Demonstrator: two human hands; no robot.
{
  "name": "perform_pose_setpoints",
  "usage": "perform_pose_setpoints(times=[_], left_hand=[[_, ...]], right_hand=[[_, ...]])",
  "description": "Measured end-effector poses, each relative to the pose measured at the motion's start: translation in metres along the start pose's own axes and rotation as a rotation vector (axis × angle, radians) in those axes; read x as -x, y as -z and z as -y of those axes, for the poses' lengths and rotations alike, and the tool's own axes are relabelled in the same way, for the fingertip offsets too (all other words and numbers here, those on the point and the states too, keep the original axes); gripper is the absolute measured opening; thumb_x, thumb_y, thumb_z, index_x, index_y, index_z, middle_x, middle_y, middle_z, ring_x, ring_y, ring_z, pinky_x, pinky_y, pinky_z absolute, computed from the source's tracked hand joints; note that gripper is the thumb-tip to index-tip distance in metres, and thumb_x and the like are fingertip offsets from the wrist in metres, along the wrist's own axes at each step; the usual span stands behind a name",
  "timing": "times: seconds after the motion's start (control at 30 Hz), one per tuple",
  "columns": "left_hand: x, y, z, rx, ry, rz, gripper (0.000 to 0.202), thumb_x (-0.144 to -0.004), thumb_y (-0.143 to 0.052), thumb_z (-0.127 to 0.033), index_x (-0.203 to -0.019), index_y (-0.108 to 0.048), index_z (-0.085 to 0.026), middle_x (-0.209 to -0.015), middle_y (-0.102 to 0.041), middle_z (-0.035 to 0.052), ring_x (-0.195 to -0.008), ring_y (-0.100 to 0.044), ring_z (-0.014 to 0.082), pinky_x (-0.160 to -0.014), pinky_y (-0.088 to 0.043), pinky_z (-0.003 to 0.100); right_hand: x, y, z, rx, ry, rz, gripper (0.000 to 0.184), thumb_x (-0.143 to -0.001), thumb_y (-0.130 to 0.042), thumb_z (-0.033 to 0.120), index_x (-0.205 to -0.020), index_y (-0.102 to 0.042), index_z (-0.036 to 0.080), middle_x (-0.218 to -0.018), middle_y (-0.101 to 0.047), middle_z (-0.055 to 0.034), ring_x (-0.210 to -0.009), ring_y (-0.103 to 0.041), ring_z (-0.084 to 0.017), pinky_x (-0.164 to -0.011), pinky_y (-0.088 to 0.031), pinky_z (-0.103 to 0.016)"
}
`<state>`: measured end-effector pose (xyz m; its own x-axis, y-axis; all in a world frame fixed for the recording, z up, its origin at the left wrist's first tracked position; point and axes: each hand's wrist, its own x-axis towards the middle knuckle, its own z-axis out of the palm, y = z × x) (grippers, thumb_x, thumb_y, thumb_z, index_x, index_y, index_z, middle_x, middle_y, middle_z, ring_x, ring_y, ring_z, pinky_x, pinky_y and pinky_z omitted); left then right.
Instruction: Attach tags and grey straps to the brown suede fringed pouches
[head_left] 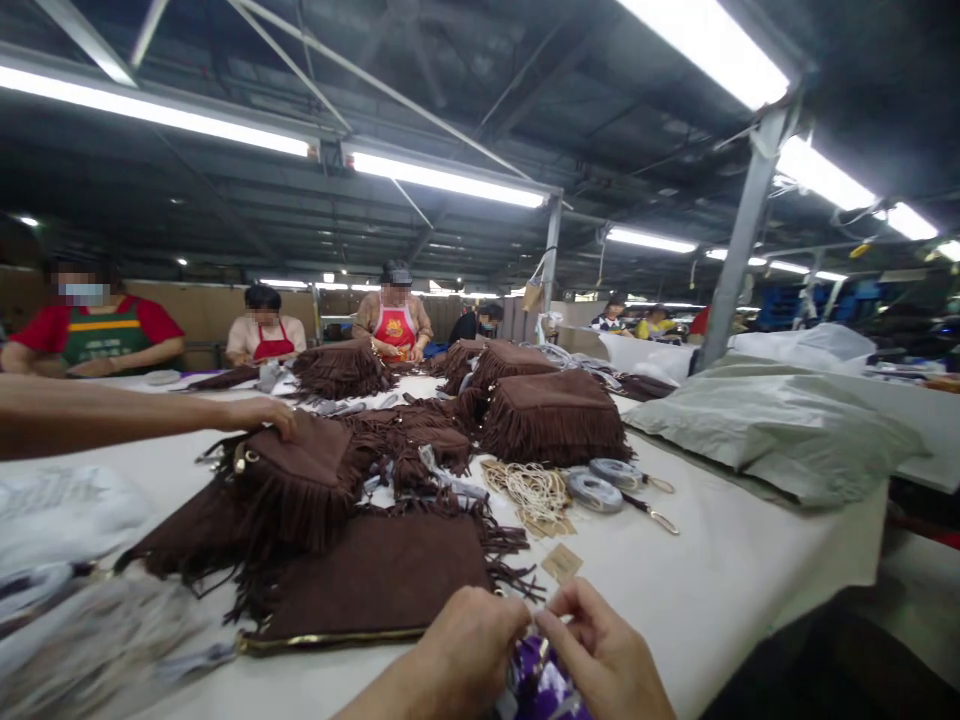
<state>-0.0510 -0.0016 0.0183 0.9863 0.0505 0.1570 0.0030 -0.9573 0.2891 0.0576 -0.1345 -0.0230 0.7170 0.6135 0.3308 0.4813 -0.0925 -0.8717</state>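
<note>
My left hand [471, 638] and my right hand [609, 655] meet at the table's near edge, fingertips pinched together. Between them is something small and pale that I cannot make out. Below my fingers, shiny purple material [541, 680] shows in part. A flat brown suede bag [382, 572] with a gold zipper and fringe lies just beyond my left hand. Beyond my fingertips rests a small tan card tag [562, 563]. Farther off lie a heap of cream strings [531, 487] with tags and coiled straps [594, 491] wrapped in grey, with gold clasps.
A co-worker's hand [271, 413] reaches in from the left onto a fringed brown bag [307, 455]. Stacks of fringed bags [553, 415] stand mid-table. Clear plastic wrapping [90, 640] lies at left, a large pale plastic bag [780, 420] at right. Several people work across the table.
</note>
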Motion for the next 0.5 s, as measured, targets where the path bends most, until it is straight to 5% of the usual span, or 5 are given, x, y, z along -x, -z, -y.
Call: perform_pose_setpoints(times=[0.1, 0.3, 0.5], left_hand=[[-0.002, -0.001, 0.004, -0.097, 0.019, 0.06, 0.016, -0.085, -0.052, -0.013, -0.079, -0.066, -0.019, -0.078, -0.074, 0.0079, -0.074, -0.07, 0.0244, -0.058, -0.043, 0.024], [0.002, -0.006, 0.017, 0.311, -0.024, -0.071, 0.027, -0.087, -0.042, -0.008, -0.089, -0.067, -0.018, -0.08, -0.071, 0.0028, -0.075, -0.066, 0.0161, -0.068, -0.046, 0.02], [0.014, 0.007, 0.008, 0.283, -0.129, 0.124, 0.023, -0.079, -0.06, -0.021, -0.102, -0.064, -0.022, -0.101, -0.067, 0.0021, -0.094, -0.06, 0.0197, -0.084, -0.045, 0.026]], right_hand=[[0.002, -0.005, -0.005, 0.03, 0.017, 0.039, 0.029, -0.084, -0.055, 0.046, -0.068, -0.049, 0.023, -0.053, -0.048, 0.0065, -0.05, -0.047, -0.013, -0.05, -0.034, -0.024], [0.019, -0.005, -0.02, 0.006, -0.052, 0.162, 0.026, -0.087, -0.054, 0.042, -0.07, -0.049, 0.023, -0.058, -0.055, 0.0044, -0.054, -0.054, -0.015, -0.054, -0.039, -0.024], [0.05, 0.021, -0.035, -0.176, -0.165, 0.085, 0.035, -0.083, -0.058, 0.056, -0.077, -0.059, 0.021, -0.066, -0.061, 0.0012, -0.062, -0.058, -0.017, -0.058, -0.043, -0.024]])
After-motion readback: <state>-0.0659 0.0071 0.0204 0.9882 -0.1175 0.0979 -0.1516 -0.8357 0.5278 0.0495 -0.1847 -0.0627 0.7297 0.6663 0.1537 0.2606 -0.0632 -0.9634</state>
